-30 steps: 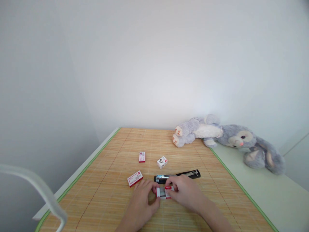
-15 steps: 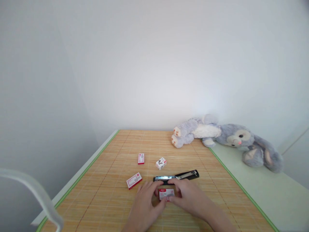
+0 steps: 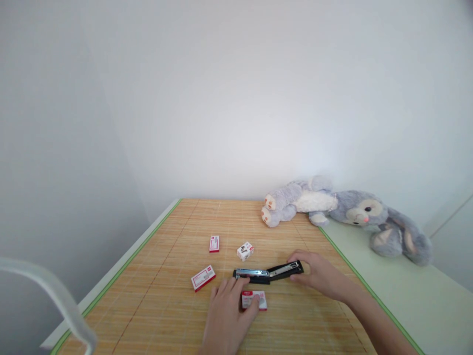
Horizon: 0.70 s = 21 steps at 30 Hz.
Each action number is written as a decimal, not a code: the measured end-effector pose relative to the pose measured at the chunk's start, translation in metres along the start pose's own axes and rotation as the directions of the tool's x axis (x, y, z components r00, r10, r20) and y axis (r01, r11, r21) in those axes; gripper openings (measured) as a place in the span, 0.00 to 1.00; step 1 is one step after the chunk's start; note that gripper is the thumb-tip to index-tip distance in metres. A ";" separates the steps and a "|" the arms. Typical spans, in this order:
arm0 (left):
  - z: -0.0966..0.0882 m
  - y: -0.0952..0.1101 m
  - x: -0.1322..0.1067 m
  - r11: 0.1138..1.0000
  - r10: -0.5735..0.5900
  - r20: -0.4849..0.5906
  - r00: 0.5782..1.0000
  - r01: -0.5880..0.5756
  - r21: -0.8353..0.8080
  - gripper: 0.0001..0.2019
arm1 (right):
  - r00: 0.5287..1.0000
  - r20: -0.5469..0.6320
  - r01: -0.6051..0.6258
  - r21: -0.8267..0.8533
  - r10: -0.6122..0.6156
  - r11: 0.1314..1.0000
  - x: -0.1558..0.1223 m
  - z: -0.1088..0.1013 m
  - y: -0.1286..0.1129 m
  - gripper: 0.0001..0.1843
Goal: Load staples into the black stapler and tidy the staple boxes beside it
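A black stapler [image 3: 268, 272] is lying opened out flat on the bamboo mat [image 3: 166, 296], its two halves spread end to end so that its long axis is running left to right across the mat, the right end sitting slightly farther from the person than the left. The right hand [image 3: 320, 273] is closing loosely around that right end, fingers curled over the tip and touching it. The left hand [image 3: 227, 315] is lying flat and spread, its fingertips pressing on a small red-and-white staple box [image 3: 254, 299] just in front of the stapler's left half, while the index finger is reaching up to touch the stapler's left end.

Three more little boxes are sitting on the mat: a flat one [image 3: 203, 277] just left of the stapler, an upright narrow one [image 3: 214, 243] farther back, and a small tilted box [image 3: 245, 250] near it, behind the stapler.

The mat is covering most of a pale green table [image 3: 406, 296], whose bare edge is showing on the right. A grey plush rabbit [image 3: 347, 212] is lying on its side at the far right corner, against a plain white wall [image 3: 236, 98]. A curved white bar [image 3: 48, 291] is crossing the lower left corner of the view.
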State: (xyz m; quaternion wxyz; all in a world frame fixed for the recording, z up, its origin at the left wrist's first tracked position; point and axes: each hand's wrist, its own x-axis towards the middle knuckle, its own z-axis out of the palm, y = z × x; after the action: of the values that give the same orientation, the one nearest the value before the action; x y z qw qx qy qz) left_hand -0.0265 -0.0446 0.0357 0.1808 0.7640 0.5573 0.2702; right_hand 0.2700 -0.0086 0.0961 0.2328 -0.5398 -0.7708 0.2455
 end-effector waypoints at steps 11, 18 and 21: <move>0.001 0.010 -0.006 0.996 -0.042 0.012 0.999 0.041 0.075 0.25 | 0.985 -0.039 0.173 0.192 -0.169 0.966 0.054 0.066 -0.061 0.08; 0.002 0.009 -0.012 0.998 -0.026 0.045 0.999 0.023 0.058 0.21 | 0.988 -0.044 0.152 0.102 -0.148 0.983 0.058 0.088 -0.058 0.09; 0.004 -0.003 -0.016 0.994 -0.022 -0.058 0.998 0.028 0.101 0.11 | 0.984 -0.081 0.166 0.129 -0.157 0.978 0.052 0.088 -0.049 0.08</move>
State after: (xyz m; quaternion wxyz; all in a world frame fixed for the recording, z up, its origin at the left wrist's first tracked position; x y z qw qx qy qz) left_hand -0.0302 -0.0593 0.0276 0.1291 0.7571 0.5849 0.2607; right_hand 0.1637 0.0149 0.0639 0.3151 -0.4668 -0.7850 0.2581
